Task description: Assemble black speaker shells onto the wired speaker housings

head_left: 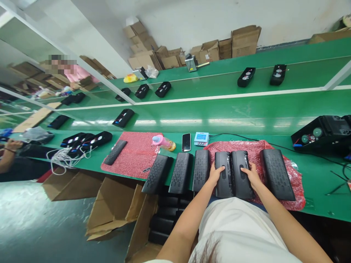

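Two black speaker shells lie side by side on a red bubble-wrap sheet (297, 195) at the green bench's front edge. My left hand (215, 173) rests on the left shell (223, 173), fingers curled over its top. My right hand (251, 174) presses on the right shell (241, 175) the same way. Another black shell (276, 173) lies just to the right, and three more (179, 171) overhang the bench edge to the left.
A phone (186, 141), a small blue meter (201, 138) and a pink bottle (163, 142) sit behind the shells. A second red sheet (134, 153) lies at left, a black device (323, 135) at far right. Cardboard boxes (115, 204) stand on the floor. Another person's arm (8, 155) is at far left.
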Available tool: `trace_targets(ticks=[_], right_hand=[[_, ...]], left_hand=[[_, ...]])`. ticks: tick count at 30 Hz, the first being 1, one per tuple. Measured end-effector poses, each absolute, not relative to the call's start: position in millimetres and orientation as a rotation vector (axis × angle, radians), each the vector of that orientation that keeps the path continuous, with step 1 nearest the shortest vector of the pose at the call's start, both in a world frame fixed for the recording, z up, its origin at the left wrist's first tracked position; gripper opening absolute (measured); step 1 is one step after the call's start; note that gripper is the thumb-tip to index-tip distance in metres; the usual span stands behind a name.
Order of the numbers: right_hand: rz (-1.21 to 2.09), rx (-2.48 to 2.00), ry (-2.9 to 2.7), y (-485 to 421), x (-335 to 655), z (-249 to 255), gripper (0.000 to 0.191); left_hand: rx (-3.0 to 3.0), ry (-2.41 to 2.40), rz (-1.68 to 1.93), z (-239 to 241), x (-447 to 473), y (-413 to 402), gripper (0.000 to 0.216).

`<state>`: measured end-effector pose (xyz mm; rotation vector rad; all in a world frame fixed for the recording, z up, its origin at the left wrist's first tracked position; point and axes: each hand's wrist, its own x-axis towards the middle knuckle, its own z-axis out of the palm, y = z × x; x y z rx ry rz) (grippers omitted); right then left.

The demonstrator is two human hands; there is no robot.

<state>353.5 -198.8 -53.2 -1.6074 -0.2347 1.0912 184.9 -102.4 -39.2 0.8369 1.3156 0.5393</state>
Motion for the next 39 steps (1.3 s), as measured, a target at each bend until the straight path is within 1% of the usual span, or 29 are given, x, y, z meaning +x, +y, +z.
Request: trace_targets(ticks=[5,10,12,17,20,32,39], right_hand=[[1.139,-1.568,-0.312,-208,358,-57,0.075],[1.144,-1.567,-0.331,-208,360,-61,0.079],[1.141,-1.573,-0.336,-207,360,-61,0.079],[1.1,-1.576,-0.342,-206,359,-64,0.078],[1.092,-1.571,-0.35,-206,357,-65,0.079],[1.125,-1.59,-0.383,-208,357,-60,0.086],[1.191,-1.595,-0.442,-212,362,-63,0.096]], left_hand=[[0.829,1.293,0.546,-42,183,-103,0.072],[0.816,1.298,0.536,-43,183,-102,0.078],[0.795,1.271,0.508,-42,179,-102,0.085],[0.792,1.177,0.414,-40,169,-100,0.116],[0.812,1.172,0.396,-39,167,-99,0.123],[0.828,1.178,0.395,-39,170,-98,0.117],[0.807,1.217,0.43,-38,172,-98,0.121]])
